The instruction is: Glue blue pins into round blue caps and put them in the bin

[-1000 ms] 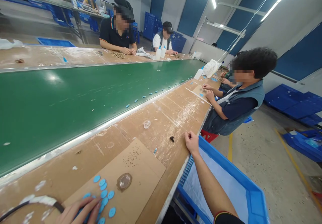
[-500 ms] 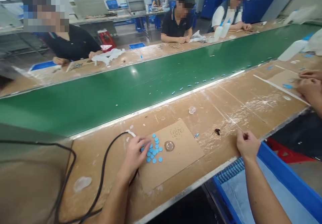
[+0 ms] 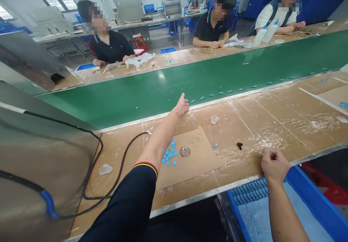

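Spanning the worktop [image 3: 244, 115] in the head view, the left arm [image 3: 160, 137] brings the left hand [image 3: 182, 105], grip unfurled, to the belt [image 3: 122, 106]. Right hand's [image 3: 275, 166] grip is pinched, contents unclear. Blue discs [image 3: 169, 155] lie on cardboard [image 3: 197, 162], likely for easy reach.

blue discs [image 3: 174, 163]: 10 (at least) | co-workers [image 3: 208, 28]: 4 | blue-tipped bottles [image 3: 259, 38]: 2

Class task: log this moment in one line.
left hand open at near edge of green belt | right hand closed, contents unclear | blue discs on cardboard sheet
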{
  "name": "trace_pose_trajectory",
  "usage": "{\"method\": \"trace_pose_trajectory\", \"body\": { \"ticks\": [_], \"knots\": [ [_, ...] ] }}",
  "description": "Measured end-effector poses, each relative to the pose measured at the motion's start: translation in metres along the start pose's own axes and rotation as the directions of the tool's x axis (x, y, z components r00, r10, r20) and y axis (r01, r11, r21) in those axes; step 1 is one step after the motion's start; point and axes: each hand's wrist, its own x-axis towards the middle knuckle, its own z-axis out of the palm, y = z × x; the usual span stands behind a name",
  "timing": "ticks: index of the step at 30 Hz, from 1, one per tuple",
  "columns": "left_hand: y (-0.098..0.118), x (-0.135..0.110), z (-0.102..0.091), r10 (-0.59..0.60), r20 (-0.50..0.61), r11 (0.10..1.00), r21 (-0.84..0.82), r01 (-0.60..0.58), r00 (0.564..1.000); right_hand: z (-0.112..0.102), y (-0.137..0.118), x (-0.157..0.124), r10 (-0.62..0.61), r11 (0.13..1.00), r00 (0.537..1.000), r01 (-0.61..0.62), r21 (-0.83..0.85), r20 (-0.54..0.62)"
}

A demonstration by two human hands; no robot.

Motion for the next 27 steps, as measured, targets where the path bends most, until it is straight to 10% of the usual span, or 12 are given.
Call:
{"method": "trace_pose_trajectory", "body": {
  "ticks": [12, 27],
  "knots": [
    [-0.001, 0.054, -0.002, -0.093, -0.098, 0.939, -0.339, 0.055, 0.991, 0.002, -0.001, -0.003, 0.043, 0.999, 0.999, -0.043, 0.021, -0.004],
    [-0.019, 0.06, -0.023, -0.047, -0.05, 0.875, -0.483, 0.017, 0.998, 0.001, -0.005, -0.003, 0.011, 1.0, 0.999, -0.012, -0.018, -0.037]
  ]
}}
